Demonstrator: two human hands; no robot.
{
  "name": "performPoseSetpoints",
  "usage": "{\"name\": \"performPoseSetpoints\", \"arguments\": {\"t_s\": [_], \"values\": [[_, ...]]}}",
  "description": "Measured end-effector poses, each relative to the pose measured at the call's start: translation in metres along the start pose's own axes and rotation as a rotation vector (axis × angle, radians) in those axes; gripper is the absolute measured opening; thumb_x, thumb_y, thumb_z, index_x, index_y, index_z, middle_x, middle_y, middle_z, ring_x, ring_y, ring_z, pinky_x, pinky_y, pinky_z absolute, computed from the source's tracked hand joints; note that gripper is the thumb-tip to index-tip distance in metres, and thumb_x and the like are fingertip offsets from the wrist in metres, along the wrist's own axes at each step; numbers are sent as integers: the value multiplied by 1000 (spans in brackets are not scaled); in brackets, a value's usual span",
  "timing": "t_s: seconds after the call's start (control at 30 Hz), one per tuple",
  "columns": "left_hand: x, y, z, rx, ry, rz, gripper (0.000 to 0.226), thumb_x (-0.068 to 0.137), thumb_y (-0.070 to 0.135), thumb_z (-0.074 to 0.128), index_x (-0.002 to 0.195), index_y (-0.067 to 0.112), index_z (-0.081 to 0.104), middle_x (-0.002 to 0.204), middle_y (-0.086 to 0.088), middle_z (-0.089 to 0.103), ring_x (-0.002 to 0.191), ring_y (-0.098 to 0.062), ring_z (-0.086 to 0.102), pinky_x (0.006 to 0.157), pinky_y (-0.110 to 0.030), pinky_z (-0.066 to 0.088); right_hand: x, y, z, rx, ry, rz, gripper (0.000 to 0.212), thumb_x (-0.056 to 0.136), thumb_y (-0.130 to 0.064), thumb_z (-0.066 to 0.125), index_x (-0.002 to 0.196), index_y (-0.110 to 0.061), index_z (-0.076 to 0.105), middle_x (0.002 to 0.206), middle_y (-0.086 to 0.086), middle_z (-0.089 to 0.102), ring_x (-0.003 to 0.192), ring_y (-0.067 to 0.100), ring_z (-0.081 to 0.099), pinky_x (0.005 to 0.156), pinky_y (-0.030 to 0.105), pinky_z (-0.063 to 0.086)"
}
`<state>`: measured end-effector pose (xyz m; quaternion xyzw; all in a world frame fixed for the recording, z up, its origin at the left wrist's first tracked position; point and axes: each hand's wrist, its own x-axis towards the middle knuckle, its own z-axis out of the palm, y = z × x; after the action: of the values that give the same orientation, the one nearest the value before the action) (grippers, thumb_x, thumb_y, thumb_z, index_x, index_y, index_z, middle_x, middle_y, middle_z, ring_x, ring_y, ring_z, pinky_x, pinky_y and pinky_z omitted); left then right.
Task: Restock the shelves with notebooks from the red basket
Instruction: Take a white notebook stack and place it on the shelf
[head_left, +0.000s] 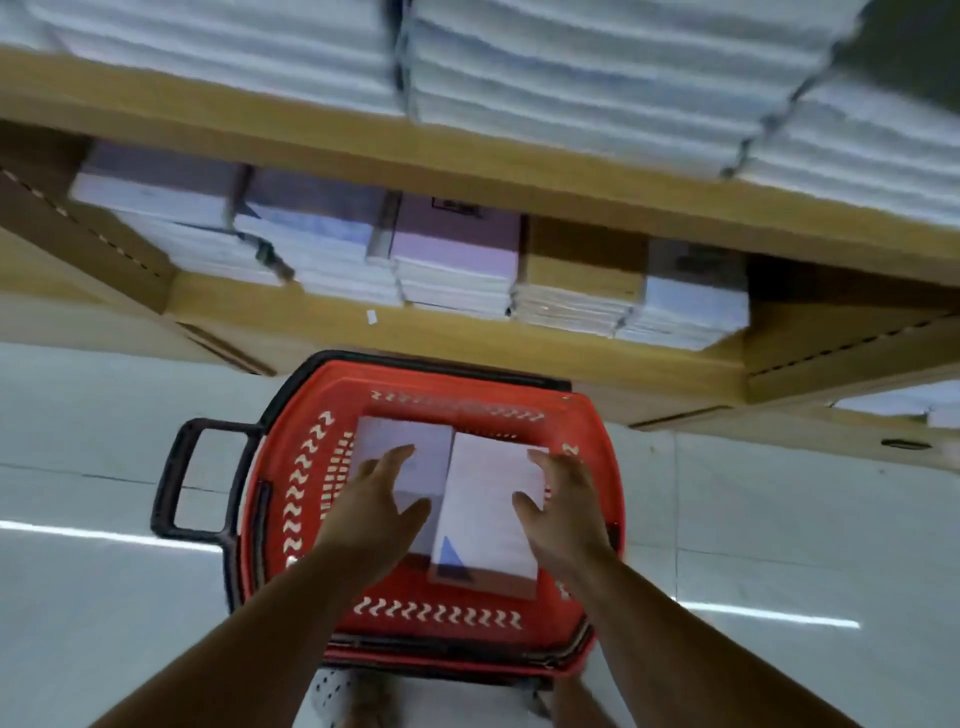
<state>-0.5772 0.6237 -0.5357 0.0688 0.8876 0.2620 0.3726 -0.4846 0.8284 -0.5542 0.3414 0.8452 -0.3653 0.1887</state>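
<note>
Rising beyond the fingertips, the wooden shelves (467, 171) fill the top of the view. The upper board carries tall white stacks (571, 67), and the lower board holds a row of shorter notebook piles (452, 260) with lilac, pale blue and tan covers, side by side. Below both hands sits the red basket (436, 613), a slotted plastic tub with white zigzag marks along its walls. Inside it two piles of notebooks lie against each other. The left pile (410, 441), pale lilac on top, is under the left hand (379, 499). The right pile (488, 499), white with a small blue triangle at the wrist end, is partly under the right hand (566, 504). Both hands hang over the piles with fingers straight and spread, thumbs turned inward, gripping nothing. The blur hides whether the fingertips touch the covers.

Pale tiled floor (104, 415) spreads to either side of the arms. A black handle (176, 478) sticks out from the basket, left of the left hand. A tiny white label (371, 317) sits on the lower board, beyond the left fingertips. The basket's walls ring the piles, and the upper board overhangs the shelved row.

Each basket pile lies flat, its long axis running from the wrists toward the shelves. The right pile is slightly skewed, its far end swung toward the right hand's side.
</note>
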Motion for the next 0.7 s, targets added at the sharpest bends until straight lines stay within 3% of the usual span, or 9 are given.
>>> {"name": "performPoseSetpoints", "arguments": {"t_s": [0.1, 0.2, 0.3, 0.53, 0.6, 0.7], "values": [[36, -30, 51, 1, -57, -54, 77, 95, 38, 66, 159, 33, 25, 159, -4, 37, 136, -25, 47, 108, -38, 40, 34, 31, 45, 10, -10, 58, 61, 95, -31, 68, 151, -25, 44, 152, 4, 44, 137, 22, 45, 114, 36, 38], [68, -44, 94, 35, -126, -59, 81, 94, 39, 67, 160, 31, 20, 160, -6, 36, 139, -26, 44, 111, -38, 38, 63, 59, 84, 22, -29, 108, 65, 94, -35, 68, 152, -23, 41, 154, 3, 44, 142, 24, 42, 118, 41, 34], [92, -55, 130, 51, -159, -62, 83, 93, 38, 69, 159, 32, 20, 156, -7, 39, 138, -26, 45, 111, -39, 39, 83, 93, 117, 39, -22, 153, 69, 89, -40, 70, 150, -26, 40, 151, 4, 47, 139, 27, 46, 114, 48, 41], [127, -75, 191, 166, -259, -163, 89, 92, 42, 68, 161, 32, 12, 153, -12, 39, 134, -34, 47, 107, -44, 45, 100, 147, 157, 141, -44, 344, 92, 89, -35, 71, 161, -25, 14, 165, 3, 25, 152, 30, 26, 121, 52, 30], [132, -77, 203, 125, -258, -195, 92, 93, 33, 68, 161, 33, 6, 148, -12, 45, 129, -33, 51, 105, -43, 46, 100, 156, 169, 213, -44, 405, 96, 89, -30, 71, 161, -27, 8, 165, 2, 24, 151, 30, 27, 120, 46, 31], [135, -75, 216, 58, -182, -251, 95, 92, 28, 68, 161, 33, 4, 141, -14, 49, 122, -33, 56, 103, -43, 49, 108, 165, 181, 262, -56, 515, 85, 95, -26, 66, 162, -25, 12, 154, 1, 42, 135, 26, 47, 96, 30, 37]]}}
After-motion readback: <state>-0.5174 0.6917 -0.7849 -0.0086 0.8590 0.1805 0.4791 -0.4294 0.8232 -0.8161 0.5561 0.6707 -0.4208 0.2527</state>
